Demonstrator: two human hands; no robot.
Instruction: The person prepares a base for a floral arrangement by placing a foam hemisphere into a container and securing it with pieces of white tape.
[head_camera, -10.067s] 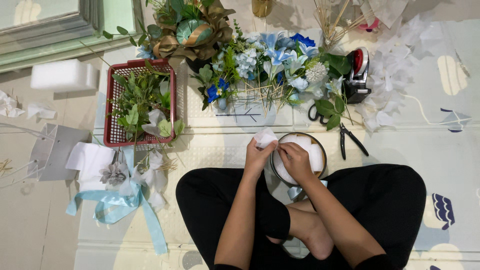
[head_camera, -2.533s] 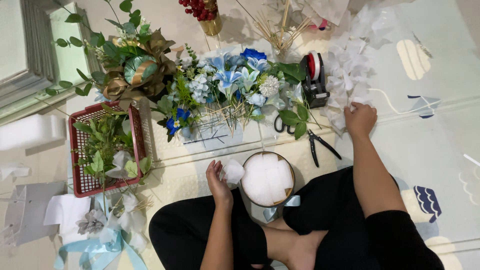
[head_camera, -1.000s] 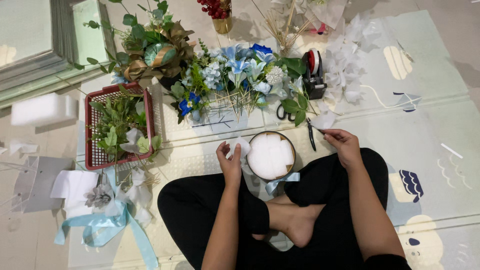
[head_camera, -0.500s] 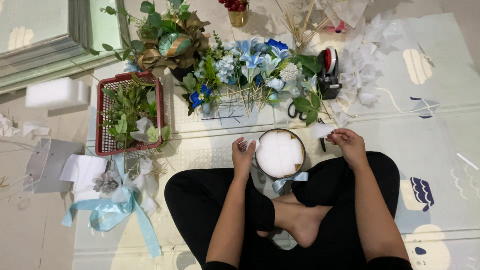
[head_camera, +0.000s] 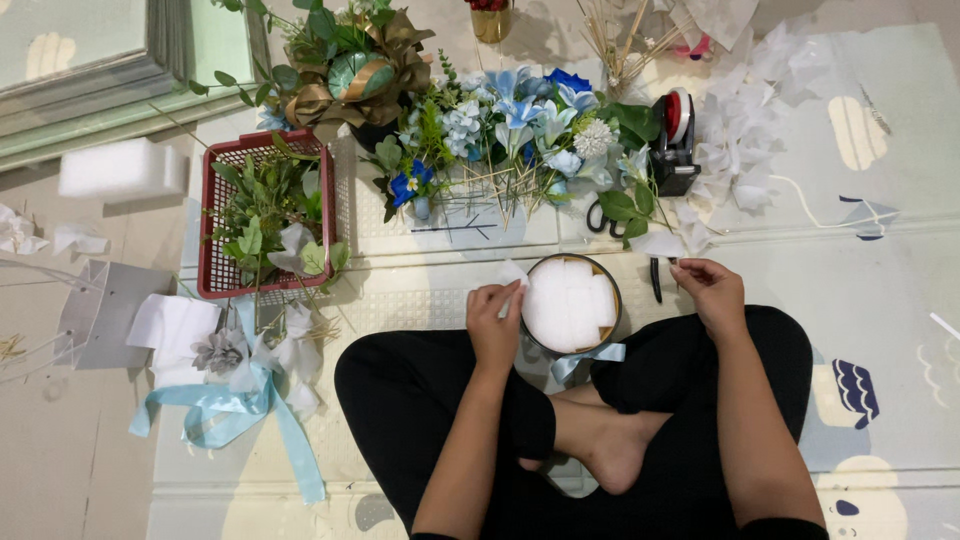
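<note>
Fingers of left hand (head_camera: 495, 325) grip white scrap (head_camera: 513, 274) beside round box (head_camera: 570, 305); right hand (head_camera: 708, 290) pinches white paper (head_camera: 660, 244).

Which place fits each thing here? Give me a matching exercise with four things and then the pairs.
Things:
1. round box
2. red basket
3. blue ribbon
4. tape dispenser

Places:
A. far right of the flowers
B. between the two hands
C. on the floor by the left knee
D. left of the flowers, full of leaves

Pairs: 1-B, 2-D, 3-C, 4-A
</note>
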